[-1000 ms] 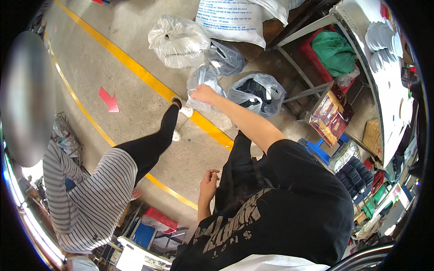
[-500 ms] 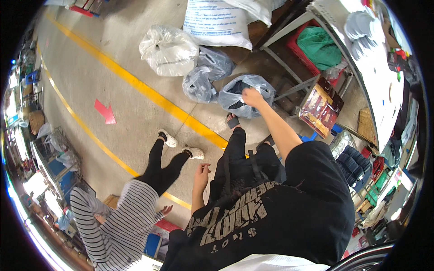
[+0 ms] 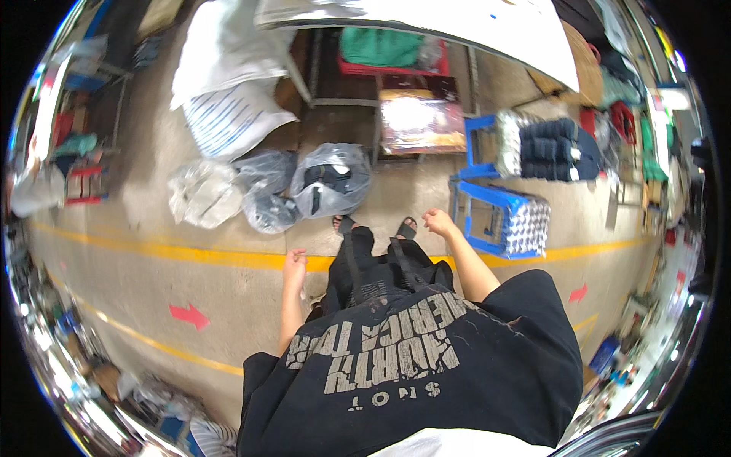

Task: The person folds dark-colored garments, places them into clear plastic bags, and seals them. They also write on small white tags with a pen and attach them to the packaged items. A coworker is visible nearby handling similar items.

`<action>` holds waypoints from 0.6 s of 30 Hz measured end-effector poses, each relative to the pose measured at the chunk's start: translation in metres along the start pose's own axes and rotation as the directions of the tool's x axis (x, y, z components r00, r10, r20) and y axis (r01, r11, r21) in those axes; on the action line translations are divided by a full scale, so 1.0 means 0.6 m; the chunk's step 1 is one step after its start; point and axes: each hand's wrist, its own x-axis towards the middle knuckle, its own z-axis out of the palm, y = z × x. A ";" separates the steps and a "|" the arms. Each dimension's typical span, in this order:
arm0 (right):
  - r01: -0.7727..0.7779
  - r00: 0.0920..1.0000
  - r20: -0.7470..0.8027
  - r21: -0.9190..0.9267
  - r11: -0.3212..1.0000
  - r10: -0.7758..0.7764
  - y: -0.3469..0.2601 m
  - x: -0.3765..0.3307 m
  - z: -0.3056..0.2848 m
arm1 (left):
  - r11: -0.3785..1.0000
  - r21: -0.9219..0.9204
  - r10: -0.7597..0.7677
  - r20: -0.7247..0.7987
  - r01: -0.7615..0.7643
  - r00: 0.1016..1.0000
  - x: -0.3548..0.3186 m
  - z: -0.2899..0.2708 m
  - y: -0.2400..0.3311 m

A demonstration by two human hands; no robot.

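My right hand [image 3: 438,222] hangs over the floor to the right of my feet, loosely curled with fingers partly apart and nothing seen in it. My left hand [image 3: 295,261] hangs beside my left leg, its fingers relaxed and apart, holding nothing that I can see. In front of my feet stands an uncovered clear plastic bag [image 3: 352,190] with black items [image 3: 326,177] inside. It is nearest to my left hand; neither hand touches it. Left of it sit a greyish plastic bag [image 3: 268,209] and a whitish bulging plastic bag [image 3: 204,194].
White sacks [image 3: 232,118] lean at the left end of a white-topped table [image 3: 426,17]. Under it are a red crate [image 3: 358,68] with green cloth and a worn brown box-like piece [image 3: 422,126]. Blue stools [image 3: 487,209] stand right, one bearing dark bundles [image 3: 560,148]. A yellow line [image 3: 221,255] crosses the floor.
My right hand has let go of the clear bag and drawn back to the right. My view has turned rightward, bringing the blue stools in; the striped-shirted person is now mostly out of view.
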 end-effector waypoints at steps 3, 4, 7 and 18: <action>-0.053 0.999 -0.013 -0.026 0.998 0.052 0.066 -0.059 0.005 | 0.978 -0.143 -0.139 0.107 0.154 0.984 0.039 0.040 0.033; -0.065 0.998 0.007 -0.018 0.998 0.065 0.079 -0.080 0.005 | 0.951 -0.196 -0.204 0.181 0.238 0.962 0.064 0.047 0.030; -0.099 0.993 -0.062 -0.052 0.994 0.096 0.128 -0.148 0.011 | 0.868 -0.321 -0.313 0.238 0.379 0.919 0.146 0.082 -0.004; 0.074 0.989 -0.120 -0.068 0.995 -0.082 -0.053 -0.061 0.162 | 0.793 -0.318 -0.447 0.277 0.520 0.851 0.353 0.090 0.010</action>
